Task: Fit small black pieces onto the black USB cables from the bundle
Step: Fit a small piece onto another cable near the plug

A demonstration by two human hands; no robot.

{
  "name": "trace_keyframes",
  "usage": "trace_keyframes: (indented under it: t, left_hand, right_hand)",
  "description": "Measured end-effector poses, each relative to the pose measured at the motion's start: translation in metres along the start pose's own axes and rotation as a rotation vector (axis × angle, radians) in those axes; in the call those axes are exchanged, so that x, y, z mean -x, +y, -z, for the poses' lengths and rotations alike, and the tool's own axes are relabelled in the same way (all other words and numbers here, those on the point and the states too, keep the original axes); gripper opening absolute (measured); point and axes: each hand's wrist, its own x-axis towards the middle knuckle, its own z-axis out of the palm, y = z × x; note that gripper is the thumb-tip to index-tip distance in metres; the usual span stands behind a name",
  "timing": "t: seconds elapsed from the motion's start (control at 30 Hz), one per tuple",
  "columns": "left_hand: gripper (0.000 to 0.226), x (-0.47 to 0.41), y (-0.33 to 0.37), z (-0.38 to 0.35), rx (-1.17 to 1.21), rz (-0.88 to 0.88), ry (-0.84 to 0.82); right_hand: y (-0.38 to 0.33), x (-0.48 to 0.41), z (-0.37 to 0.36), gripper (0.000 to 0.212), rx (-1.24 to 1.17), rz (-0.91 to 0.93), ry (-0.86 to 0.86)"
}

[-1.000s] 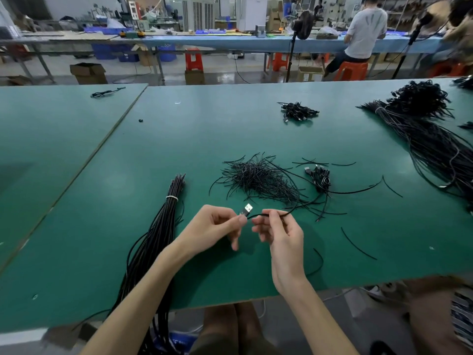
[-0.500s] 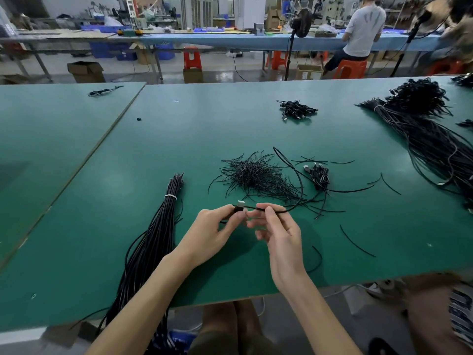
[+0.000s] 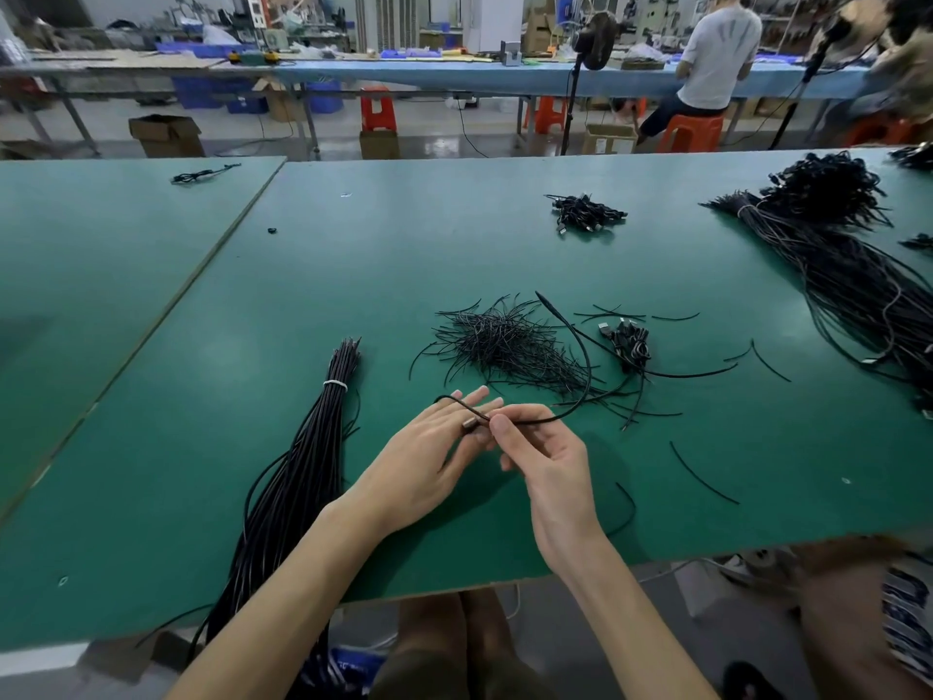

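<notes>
Green table (image 3: 353, 275) — one cable (image 3: 585, 366) arcing toward one o'clock, right hand (image 3: 550, 462) pinching it, left hand (image 3: 429, 462) straight-fingered.

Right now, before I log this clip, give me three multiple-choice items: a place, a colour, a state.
1. The tied cable bundle lies: A) left of the left hand, B) at the table's far right, C) on the far bench.
2. Its tie is: A) red, B) white, C) blue.
3. The right hand: A) holds scissors, B) holds nothing, C) pinches a cable.

Answers: A, it lies outside the left arm; B, a white band wraps it; C, thumb and finger grip the cable.
</notes>
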Motion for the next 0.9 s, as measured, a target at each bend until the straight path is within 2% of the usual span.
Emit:
trace_keyframes:
  t: [0.37, 0.53, 0.6, 0.7, 0.77, 0.9]
  left_hand:
    - [0.047, 0.004, 0.002, 0.003, 0.1, 0.02, 0.023]
    - [0.04, 0.002, 0.002, 0.001, 0.171, 0.089, 0.154]
    - [0.034, 0.0, 0.006, 0.001, 0.316, 0.165, 0.195]
    - [0.041, -0.005, 0.013, 0.002, 0.633, 0.251, 0.29]
    - [0.05, -0.006, 0.013, 0.004, 0.734, 0.286, 0.296]
    - [0.057, -0.004, 0.008, 0.007, 0.98, 0.375, 0.274]
  right_hand:
    - [-0.003, 0.002, -0.001, 0.015, -0.006, -0.042, 0.024]
    - [-0.003, 0.003, -0.003, 0.022, 0.009, -0.035, 0.01]
    - [-0.004, 0.003, -0.002, 0.024, 0.013, -0.025, -0.009]
    - [-0.006, 0.002, -0.001, 0.027, 0.036, -0.03, -0.058]
    - [-0.007, 0.003, -0.001, 0.024, 0.081, -0.047, -0.147]
    - [-0.007, 0.005, -0.004, 0.032, 0.17, -0.072, -0.304]
